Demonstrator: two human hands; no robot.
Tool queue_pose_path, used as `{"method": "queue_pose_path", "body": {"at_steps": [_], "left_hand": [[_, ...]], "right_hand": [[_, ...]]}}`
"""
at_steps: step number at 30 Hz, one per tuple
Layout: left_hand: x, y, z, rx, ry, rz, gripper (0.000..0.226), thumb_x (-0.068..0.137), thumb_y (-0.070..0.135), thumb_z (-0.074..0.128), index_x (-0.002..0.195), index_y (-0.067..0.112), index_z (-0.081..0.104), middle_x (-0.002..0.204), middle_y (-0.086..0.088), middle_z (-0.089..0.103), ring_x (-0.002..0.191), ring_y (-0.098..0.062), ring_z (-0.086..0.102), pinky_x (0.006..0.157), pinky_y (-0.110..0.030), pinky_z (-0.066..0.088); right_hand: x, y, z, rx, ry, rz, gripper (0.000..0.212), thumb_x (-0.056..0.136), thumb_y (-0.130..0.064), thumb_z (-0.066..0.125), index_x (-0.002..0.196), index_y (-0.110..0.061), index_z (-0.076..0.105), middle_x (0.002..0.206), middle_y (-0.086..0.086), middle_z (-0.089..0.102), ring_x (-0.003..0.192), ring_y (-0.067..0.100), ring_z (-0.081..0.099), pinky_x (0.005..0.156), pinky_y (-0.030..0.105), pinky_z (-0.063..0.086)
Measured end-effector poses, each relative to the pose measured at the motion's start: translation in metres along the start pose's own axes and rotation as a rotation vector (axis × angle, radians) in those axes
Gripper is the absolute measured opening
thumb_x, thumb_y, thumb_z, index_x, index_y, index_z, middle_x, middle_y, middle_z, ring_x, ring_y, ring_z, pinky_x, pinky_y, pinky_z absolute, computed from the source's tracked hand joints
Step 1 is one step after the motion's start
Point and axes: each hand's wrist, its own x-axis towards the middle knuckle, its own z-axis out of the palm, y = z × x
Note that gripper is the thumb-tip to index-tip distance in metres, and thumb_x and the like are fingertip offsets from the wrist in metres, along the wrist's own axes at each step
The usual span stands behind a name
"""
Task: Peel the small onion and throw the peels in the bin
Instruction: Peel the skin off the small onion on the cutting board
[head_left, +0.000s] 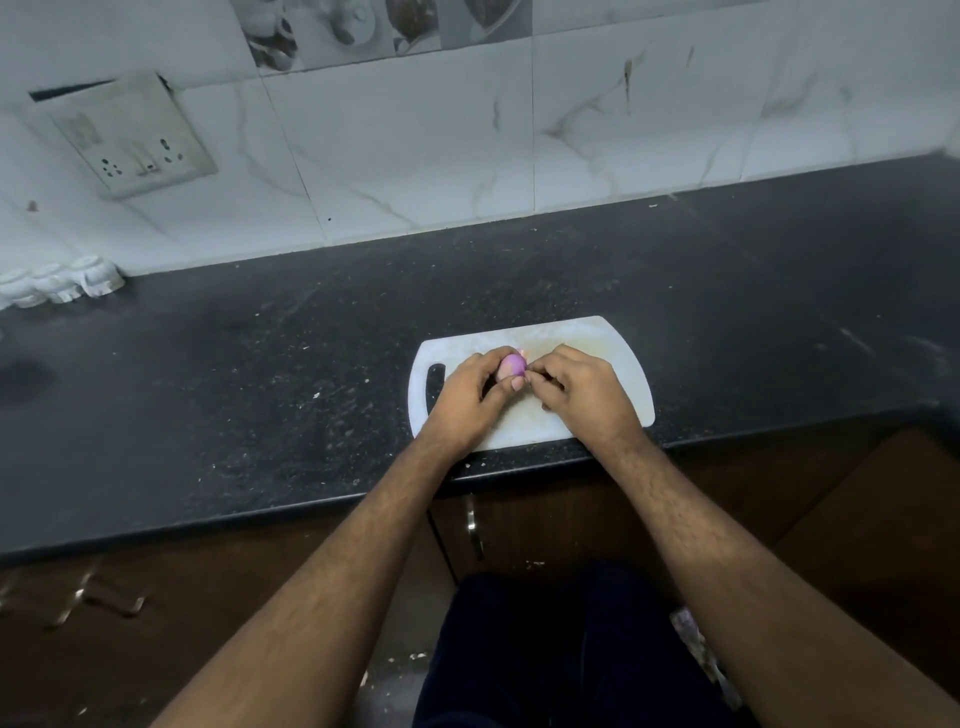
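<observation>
**Purple onion, small and light, held over the white board**

Purple and shiny, the small onion (510, 365) sits in the left hand (470, 397), just above the white cutting board (623, 358) on the dark surface (260, 389). The left hand is curled shut around it, with the thumb pressed on the front. The right hand (582, 392) is right beside it, its fingertips (535, 375) pinched together at the onion's side. They look to be nipping a bit of skin, but the bit is too small to see for sure.

An onion this size is likely very light and firm, so it will not squash. The bare purple part looks smooth and may be slippery, so a snug hold all around is best. The skin is probably thin and dry and tears easily, so it is best taken at a loose edge near the tip and pulled gently.

No bin can be seen. Some peel seems left to take off.
</observation>
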Motion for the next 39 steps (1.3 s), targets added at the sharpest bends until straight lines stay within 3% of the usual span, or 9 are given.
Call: {"method": "queue_pose_path", "body": {"at_steps": [3,8,17,21,24,29,33,36,39], "left_hand": [[0.002,-0.001,0.001,0.014,-0.005,0.006,0.035,0.103,0.033,0.063,0.136,0.02,0.064,0.117,0.0,0.069,0.111,-0.014,0.06,0.097,-0.03,0.047],[0.002,-0.005,0.003,0.035,-0.01,0.038,0.033,0.104,0.034,0.061,0.136,0.024,0.063,0.116,0.0,0.068,0.109,-0.013,0.059,0.092,-0.026,0.044],[0.002,-0.007,0.003,0.014,0.005,0.066,0.032,0.106,0.029,0.057,0.138,0.025,0.06,0.125,0.004,0.069,0.118,-0.013,0.061,0.104,-0.034,0.049],[0.0,-0.007,0.003,0.074,-0.066,0.096,0.038,0.105,0.029,0.054,0.143,0.025,0.057,0.134,0.005,0.065,0.123,-0.017,0.056,0.107,-0.039,0.046],[-0.002,-0.004,0.002,-0.007,-0.101,0.065,0.038,0.107,0.019,0.055,0.144,0.024,0.057,0.138,0.009,0.064,0.127,-0.013,0.058,0.11,-0.032,0.045],[0.0,-0.011,-0.001,-0.273,0.032,-0.106,0.036,0.107,0.028,0.055,0.142,0.032,0.057,0.136,0.012,0.067,0.128,-0.008,0.061,0.114,-0.036,0.047],[0.001,-0.011,-0.001,-0.326,0.075,-0.135,0.035,0.109,0.024,0.054,0.142,0.032,0.058,0.137,0.008,0.067,0.128,-0.011,0.062,0.114,-0.042,0.05],[0.0,-0.009,0.0,-0.331,0.071,-0.128,0.034,0.109,0.022,0.054,0.142,0.029,0.057,0.134,0.009,0.067,0.126,-0.011,0.062,0.113,-0.037,0.05],[0.0,-0.008,0.002,-0.311,0.061,-0.106,0.032,0.108,0.02,0.055,0.139,0.028,0.057,0.133,0.006,0.068,0.125,-0.013,0.063,0.11,-0.034,0.051]], "right_hand": [[0.001,0.002,0.001,-0.001,0.007,-0.009,0.012,0.096,-0.021,0.067,0.091,-0.012,0.072,0.087,-0.004,0.065,0.066,0.012,0.063,0.066,0.036,0.056],[0.002,0.002,0.002,-0.016,0.001,-0.02,0.013,0.094,-0.021,0.067,0.084,-0.016,0.061,0.081,-0.014,0.051,0.068,0.0,0.051,0.063,0.019,0.04],[0.002,-0.006,0.003,-0.053,-0.021,-0.023,0.017,0.096,-0.024,0.06,0.086,-0.014,0.052,0.089,-0.008,0.05,0.075,0.013,0.052,0.065,0.037,0.051],[0.007,-0.003,0.003,-0.025,0.068,0.079,0.018,0.096,-0.023,0.06,0.083,-0.016,0.049,0.086,-0.006,0.054,0.07,0.011,0.052,0.061,0.032,0.047],[0.012,0.0,0.003,-0.01,0.11,0.108,0.017,0.096,-0.022,0.06,0.083,-0.017,0.051,0.084,-0.006,0.056,0.071,0.011,0.054,0.061,0.03,0.047],[0.013,0.006,0.007,-0.048,0.156,0.086,0.013,0.103,-0.021,0.053,0.098,-0.014,0.063,0.095,-0.003,0.062,0.081,0.014,0.058,0.074,0.035,0.052],[0.014,0.009,0.008,-0.079,0.086,0.076,0.03,0.103,-0.013,0.048,0.127,-0.013,0.066,0.116,0.0,0.067,0.098,0.016,0.066,0.089,0.034,0.055],[0.011,0.007,0.007,-0.059,0.066,0.011,0.036,0.1,-0.01,0.047,0.13,-0.014,0.066,0.121,-0.002,0.068,0.106,0.014,0.065,0.096,0.033,0.053],[0.008,0.003,0.003,0.022,0.08,-0.028,0.032,0.103,-0.024,0.047,0.127,-0.017,0.066,0.118,-0.003,0.07,0.098,0.012,0.065,0.089,0.032,0.053]]}}
